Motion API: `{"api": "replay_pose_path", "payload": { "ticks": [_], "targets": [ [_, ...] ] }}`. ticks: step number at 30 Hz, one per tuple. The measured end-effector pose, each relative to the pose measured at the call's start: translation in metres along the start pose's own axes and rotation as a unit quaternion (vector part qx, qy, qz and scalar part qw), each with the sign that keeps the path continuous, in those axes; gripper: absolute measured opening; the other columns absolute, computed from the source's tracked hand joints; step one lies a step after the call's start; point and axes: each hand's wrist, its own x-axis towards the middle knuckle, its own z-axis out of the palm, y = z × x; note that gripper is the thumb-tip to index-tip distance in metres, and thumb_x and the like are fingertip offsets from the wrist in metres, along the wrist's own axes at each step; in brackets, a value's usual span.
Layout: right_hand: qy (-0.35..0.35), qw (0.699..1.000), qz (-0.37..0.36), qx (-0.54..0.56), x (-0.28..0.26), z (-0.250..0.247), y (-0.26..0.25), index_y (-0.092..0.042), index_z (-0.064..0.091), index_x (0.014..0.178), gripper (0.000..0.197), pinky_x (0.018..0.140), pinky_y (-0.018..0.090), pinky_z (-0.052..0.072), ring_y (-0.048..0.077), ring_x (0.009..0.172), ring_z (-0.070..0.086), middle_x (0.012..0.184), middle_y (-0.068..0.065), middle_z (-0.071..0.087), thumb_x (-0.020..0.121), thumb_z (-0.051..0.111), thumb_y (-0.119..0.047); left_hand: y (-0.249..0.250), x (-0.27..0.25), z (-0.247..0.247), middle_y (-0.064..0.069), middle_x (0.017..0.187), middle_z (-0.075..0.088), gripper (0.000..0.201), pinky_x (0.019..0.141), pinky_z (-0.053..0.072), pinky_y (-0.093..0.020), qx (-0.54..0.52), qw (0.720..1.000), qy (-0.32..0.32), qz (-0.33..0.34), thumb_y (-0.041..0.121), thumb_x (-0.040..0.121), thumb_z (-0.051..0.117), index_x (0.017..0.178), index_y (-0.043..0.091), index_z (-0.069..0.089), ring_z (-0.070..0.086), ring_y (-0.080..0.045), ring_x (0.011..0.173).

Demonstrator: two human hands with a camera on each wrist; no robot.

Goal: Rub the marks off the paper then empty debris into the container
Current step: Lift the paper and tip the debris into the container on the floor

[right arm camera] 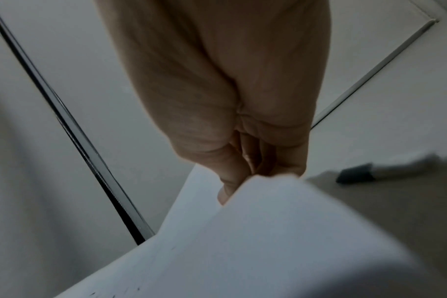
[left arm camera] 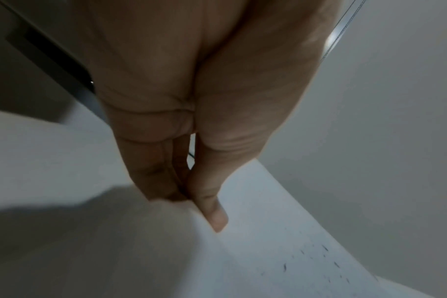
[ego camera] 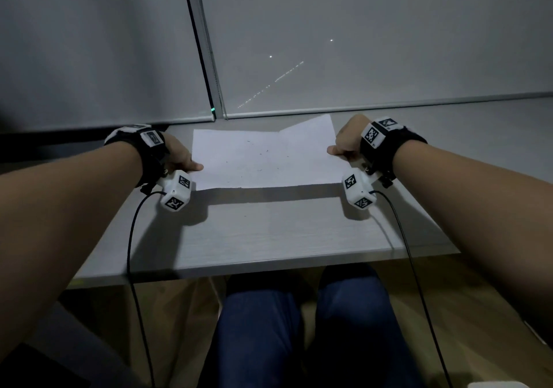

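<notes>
Grey counter (ego camera: 269,238) lies nearest, its front part in shadow cast by the sheet held above it. White paper (ego camera: 263,157) hangs lifted off the counter between the two hands, sagging a little along its middle. The left hand (ego camera: 179,157) has its grip pinched on the paper's left edge, thumb (left arm camera: 214,211) on top and fingers (left arm camera: 153,171) beneath. The right hand (ego camera: 344,145) pinches the right edge the same way, thumb (right arm camera: 227,189) against the upper face. Small dark debris (ego camera: 263,154) is scattered over the sheet's middle, well apart from both grips. Beyond the right hand, a dark-tipped pen (right arm camera: 385,171) lies on the counter. Farthest back stands a drawn window blind (ego camera: 359,43).
</notes>
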Motion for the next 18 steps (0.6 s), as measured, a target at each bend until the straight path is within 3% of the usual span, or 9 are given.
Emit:
{"api": "replay_pose_path", "payload": {
  "ticks": [2, 5, 7, 9, 11, 13, 15, 16, 18],
  "targets": [
    [0.014, 0.997, -0.017, 0.07, -0.005, -0.019, 0.001, -0.016, 0.068, 0.059, 0.037, 0.086, 0.037, 0.063, 0.027, 0.078, 0.074, 0.069, 0.003, 0.071, 0.086, 0.083, -0.039, 0.012, -0.008, -0.01, -0.016, 0.08, 0.066, 0.034, 0.065, 0.042, -0.037, -0.009, 0.999, -0.024, 0.021, 0.031, 0.11, 0.057, 0.097, 0.0, 0.062, 0.055, -0.03, 0.075],
    [0.044, 0.995, 0.0, 0.093, -0.02, -0.047, 0.02, -0.015, 0.059, 0.062, 0.042, 0.068, 0.029, 0.059, 0.02, 0.055, 0.065, 0.042, -0.004, 0.063, 0.092, 0.082, -0.033, 0.043, -0.018, -0.018, -0.015, 0.075, 0.074, 0.02, 0.073, 0.048, -0.042, -0.079, 0.995, 0.0, 0.055, 0.02, 0.11, 0.06, 0.104, 0.002, 0.064, 0.061, -0.032, 0.081],
    [0.061, 0.988, 0.012, 0.139, -0.032, -0.068, 0.04, -0.009, 0.063, 0.071, 0.031, 0.061, 0.032, 0.065, 0.018, 0.044, 0.065, 0.052, 0.002, 0.069, 0.092, 0.083, -0.019, 0.074, -0.03, -0.01, -0.011, 0.069, 0.071, 0.022, 0.068, 0.045, -0.038, -0.054, 0.995, 0.014, 0.088, 0.019, 0.112, 0.056, 0.098, 0.003, 0.061, 0.058, -0.029, 0.075],
    [0.088, 0.983, 0.048, 0.151, -0.052, -0.09, 0.07, -0.005, 0.068, 0.082, 0.019, 0.05, 0.028, 0.061, 0.016, 0.037, 0.064, 0.07, 0.008, 0.074, 0.092, 0.083, -0.012, 0.113, -0.042, 0.004, -0.004, 0.054, 0.066, 0.028, 0.056, 0.045, -0.03, -0.037, 0.991, 0.004, 0.131, 0.02, 0.111, 0.055, 0.088, 0.005, 0.056, 0.059, -0.025, 0.061],
    [0.114, 0.979, 0.084, 0.148, -0.073, -0.112, 0.108, -0.006, 0.067, 0.083, 0.018, 0.04, 0.025, 0.056, 0.014, 0.032, 0.062, 0.066, 0.008, 0.073, 0.092, 0.082, -0.011, 0.155, -0.051, 0.023, -0.004, 0.053, 0.065, 0.028, 0.051, 0.047, -0.026, -0.027, 0.985, -0.011, 0.171, 0.02, 0.11, 0.055, 0.087, 0.005, 0.055, 0.062, -0.022, 0.053],
    [0.145, 0.971, 0.115, 0.15, -0.097, -0.132, 0.157, -0.009, 0.059, 0.071, 0.031, 0.042, 0.022, 0.057, 0.015, 0.034, 0.062, 0.052, 0.005, 0.071, 0.093, 0.081, -0.014, 0.201, -0.057, 0.049, -0.01, 0.077, 0.07, 0.02, 0.067, 0.049, -0.035, -0.025, 0.978, -0.036, 0.202, 0.02, 0.109, 0.058, 0.097, 0.004, 0.06, 0.061, -0.026, 0.072],
    [0.166, 0.966, 0.147, 0.133, -0.129, -0.149, 0.206, -0.011, 0.059, 0.065, 0.037, 0.068, 0.032, 0.066, 0.021, 0.054, 0.07, 0.07, 0.01, 0.079, 0.092, 0.084, -0.02, 0.247, -0.069, 0.085, -0.012, 0.111, 0.072, 0.015, 0.084, 0.051, -0.039, -0.047, 0.967, -0.061, 0.244, 0.015, 0.11, 0.059, 0.118, 0.004, 0.064, 0.065, -0.028, 0.092],
    [0.168, 0.964, 0.168, 0.121, -0.144, -0.158, 0.233, -0.011, 0.061, 0.067, 0.035, 0.074, 0.035, 0.066, 0.023, 0.059, 0.071, 0.077, 0.012, 0.08, 0.092, 0.084, -0.021, 0.272, -0.07, 0.105, -0.012, 0.125, 0.071, 0.023, 0.09, 0.054, -0.038, -0.063, 0.959, -0.074, 0.268, 0.012, 0.108, 0.061, 0.13, 0.004, 0.062, 0.067, -0.028, 0.102],
    [0.205, 0.946, 0.213, 0.129, -0.189, -0.171, 0.282, -0.006, 0.06, 0.075, 0.03, 0.053, 0.029, 0.062, 0.021, 0.045, 0.067, 0.061, 0.01, 0.075, 0.096, 0.078, -0.018, 0.318, -0.096, 0.156, -0.011, 0.132, 0.074, 0.035, 0.104, 0.056, -0.039, -0.07, 0.945, -0.083, 0.309, 0.008, 0.101, 0.072, 0.133, -0.001, 0.065, 0.072, -0.026, 0.112]
  ]
}}
